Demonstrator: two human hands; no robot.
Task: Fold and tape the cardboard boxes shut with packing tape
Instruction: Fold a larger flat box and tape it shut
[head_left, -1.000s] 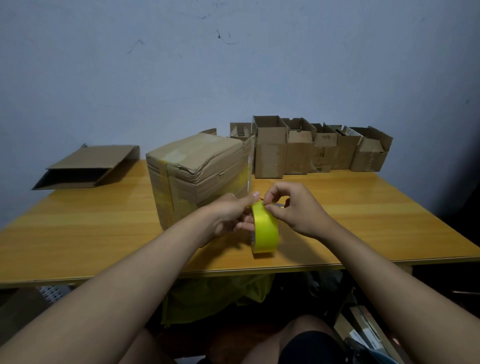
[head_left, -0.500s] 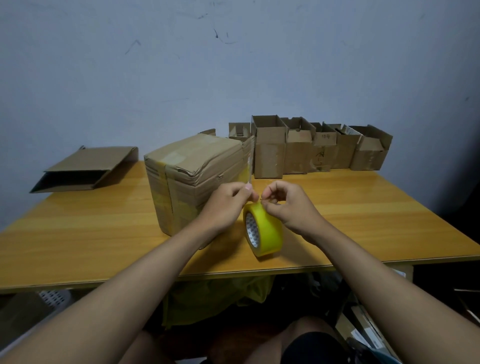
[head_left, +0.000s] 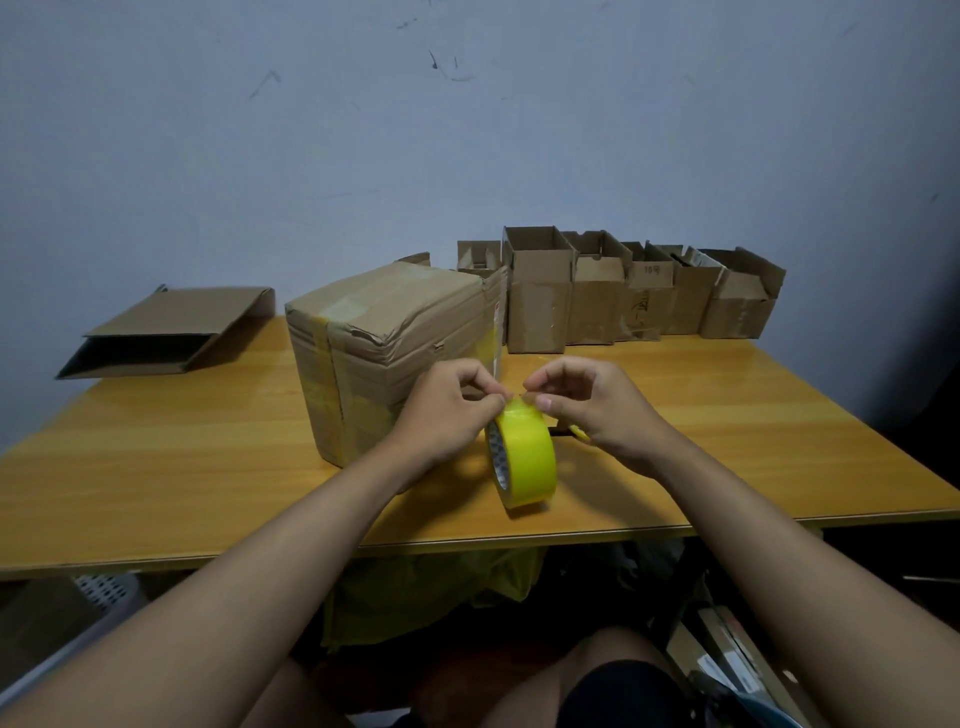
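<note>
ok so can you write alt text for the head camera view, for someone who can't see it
Two bare hands, left hand and right hand, pinch at the top of an upright roll of yellow tape near the front of a wooden table. A big taped cardboard box stands just behind the hands, with a row of small open boxes along the wall and a flattened box far left.

Tape roll (head_left: 524, 462): turned since earlier, core now visible; both hands' fingertips (head_left: 496, 400) shifted to its top edge.
</note>
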